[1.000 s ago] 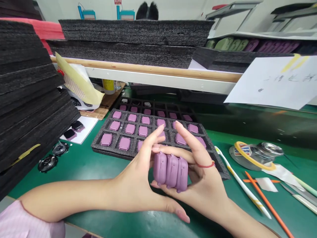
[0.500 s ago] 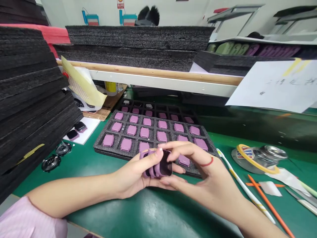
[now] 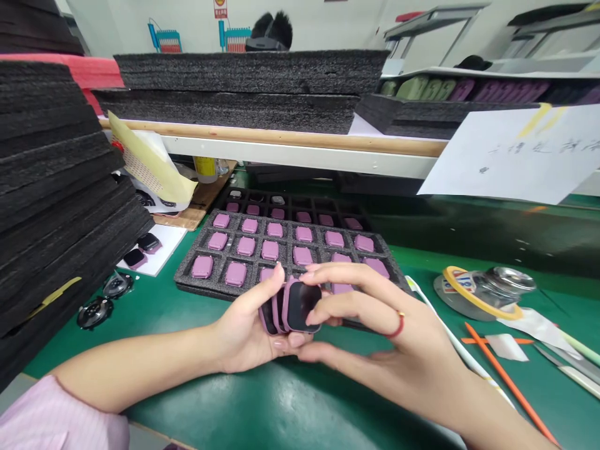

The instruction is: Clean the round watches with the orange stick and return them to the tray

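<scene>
My left hand point(image 3: 248, 331) cups several purple smartwatch cases with black screens, standing on edge against one another, its thumb raised behind them. The front smartwatch case point(image 3: 299, 303) has its dark screen turned towards my right hand point(image 3: 398, 331). The right fingers lie on that screen and its top edge, while the right thumb is low by the left fingertips. A red ring is on one right finger. Just behind both hands lies a black foam tray point(image 3: 190, 286) with purple cases point(image 3: 202, 267) in its compartments; my hands hide part of its front row.
Foam sheets point(image 3: 60, 187) are stacked high on the left. Two watches point(image 3: 134, 257) lie on white card, with round watch parts point(image 3: 95, 311) nearby. At right are a glass bottle point(image 3: 487, 294), an orange stick point(image 3: 509, 381) and tweezers point(image 3: 572, 375). A shelf edge point(image 3: 281, 147) crosses above.
The cases in my left hand have fanned apart, and the front one now faces more towards the camera. My left thumb has lifted off them. The view has shifted slightly.
</scene>
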{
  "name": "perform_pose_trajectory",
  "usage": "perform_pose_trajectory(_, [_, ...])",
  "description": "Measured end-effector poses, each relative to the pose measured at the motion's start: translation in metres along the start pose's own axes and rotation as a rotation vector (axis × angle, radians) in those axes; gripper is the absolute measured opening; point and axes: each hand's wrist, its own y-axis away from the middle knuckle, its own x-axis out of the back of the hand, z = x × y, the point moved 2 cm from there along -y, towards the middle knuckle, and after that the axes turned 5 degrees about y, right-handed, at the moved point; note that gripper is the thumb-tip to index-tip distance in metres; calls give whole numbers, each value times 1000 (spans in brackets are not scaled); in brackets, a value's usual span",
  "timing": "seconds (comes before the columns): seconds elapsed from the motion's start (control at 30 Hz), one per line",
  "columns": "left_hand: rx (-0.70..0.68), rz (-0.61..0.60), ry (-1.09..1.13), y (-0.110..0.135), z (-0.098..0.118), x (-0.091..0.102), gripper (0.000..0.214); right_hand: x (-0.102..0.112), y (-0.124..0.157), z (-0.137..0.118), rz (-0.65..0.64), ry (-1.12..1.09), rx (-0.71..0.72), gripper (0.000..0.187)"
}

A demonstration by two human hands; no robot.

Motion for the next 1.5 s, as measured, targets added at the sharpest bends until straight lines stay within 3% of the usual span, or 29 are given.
perform_pose_trajectory(0.13, [28,24,96,1,0,0,39,-5,1,-4,-15,64,52,11])
perform_pose_trajectory(0.37, [45,45,-9,4,-3,-4,50,-1,-3,0,105,63,81,11])
perform_pose_trajectory(0.53, [29,63,11,4,-1,-6,47,0,-3,-3,-15,80,110,19])
perform_pose_trajectory(0.63, [24,55,72,4,-2,-7,43,-1,-2,-6,-5,124,109,10])
perform_pose_trajectory(1.0, [44,81,125,6,-3,-9,42,0,-2,-12,-11,191,215,15])
perform_pose_trajectory(1.1, [25,76,129,5,-1,-8,43,-1,0,-15,68,190,127,18])
perform_pose_trajectory(1.2, [0,45,106,4,-2,-7,42,3,-2,-10,180,104,-117,9])
perform_pose_trajectory(1.33, [19,17,72,5,-4,-6,41,11,-3,10,371,-314,-473,18])
perform_pose_trajectory(1.43, [16,-13,63,5,-4,-6,41,12,-1,15,515,-496,-512,12])
perform_pose_trajectory(1.5, [10,-22,62,6,-4,-5,42,13,1,11,590,-403,-451,8])
